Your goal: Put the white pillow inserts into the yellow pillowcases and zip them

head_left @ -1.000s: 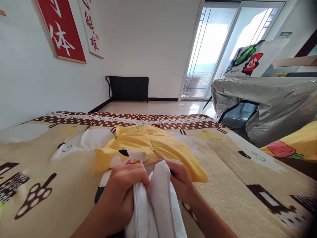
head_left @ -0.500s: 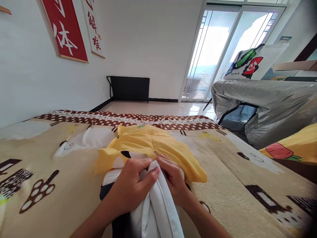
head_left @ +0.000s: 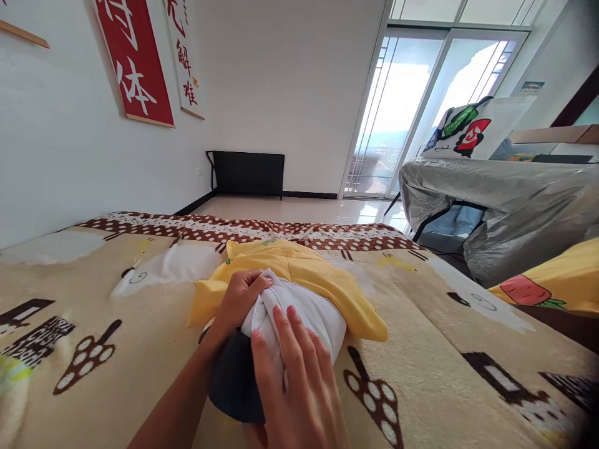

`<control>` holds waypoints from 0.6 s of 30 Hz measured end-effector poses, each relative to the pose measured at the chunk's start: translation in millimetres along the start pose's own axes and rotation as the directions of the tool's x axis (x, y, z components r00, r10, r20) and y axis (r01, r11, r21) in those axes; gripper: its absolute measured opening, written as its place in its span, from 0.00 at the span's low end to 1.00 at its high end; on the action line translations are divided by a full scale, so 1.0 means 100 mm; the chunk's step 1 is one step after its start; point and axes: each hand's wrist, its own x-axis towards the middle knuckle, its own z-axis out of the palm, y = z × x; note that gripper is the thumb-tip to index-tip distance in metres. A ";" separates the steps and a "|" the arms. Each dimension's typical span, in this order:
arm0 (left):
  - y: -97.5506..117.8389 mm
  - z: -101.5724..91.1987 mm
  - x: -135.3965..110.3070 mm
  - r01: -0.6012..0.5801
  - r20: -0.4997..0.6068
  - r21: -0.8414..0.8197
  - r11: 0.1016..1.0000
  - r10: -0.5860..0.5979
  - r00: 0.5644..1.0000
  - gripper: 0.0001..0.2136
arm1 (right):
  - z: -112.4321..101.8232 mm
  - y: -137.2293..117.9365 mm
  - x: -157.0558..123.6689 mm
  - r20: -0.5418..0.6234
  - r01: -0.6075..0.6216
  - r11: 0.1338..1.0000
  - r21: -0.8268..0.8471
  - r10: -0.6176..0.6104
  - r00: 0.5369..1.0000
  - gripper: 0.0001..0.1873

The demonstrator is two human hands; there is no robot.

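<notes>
A yellow pillowcase (head_left: 299, 268) with a cartoon print lies on the beige patterned blanket (head_left: 430, 349) covering the bed. A white pillow (head_left: 306, 308) is partly inside its open end, with a dark patch (head_left: 234, 380) of fabric below. My left hand (head_left: 241, 299) is closed, gripping the pillowcase's edge and bunched white pillow at the opening. My right hand (head_left: 294, 380) lies flat on the white pillow, fingers stretched out and pressing on it.
A second yellow pillow (head_left: 552, 280) with a strawberry print lies at the right edge. A table under a silver cover (head_left: 505, 193) stands to the right. Red banners (head_left: 135, 62) hang on the left wall. Glass sliding doors (head_left: 421, 106) are ahead, with a black rack (head_left: 248, 173) by the wall.
The white pillow has gone further into the yellow pillowcase. My right hand let go of its grip and now lies flat on the pillow. My left hand moved forward to the case opening.
</notes>
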 end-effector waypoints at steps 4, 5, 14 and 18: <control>-0.06 0.08 -0.02 0.041 0.008 -0.050 0.998 -0.040 0.999 0.14 | 0.03 0.25 0.07 0.165 -0.063 0.997 -0.054 0.071 0.984 0.33; -0.07 0.08 -0.02 0.052 0.021 -0.050 0.997 -0.051 0.998 0.14 | 0.03 0.29 0.08 0.208 -0.060 0.996 -0.060 0.071 0.976 0.33; 0.07 -0.36 -0.21 -0.101 0.223 -0.104 0.989 0.123 0.967 0.23 | 0.00 0.31 -0.03 0.208 0.082 0.995 -0.053 -0.069 0.976 0.17; 0.01 -0.57 -0.16 -0.177 0.267 0.167 0.970 0.129 0.955 0.17 | -0.01 0.29 -0.08 0.125 0.142 0.988 -0.065 -0.133 0.983 0.10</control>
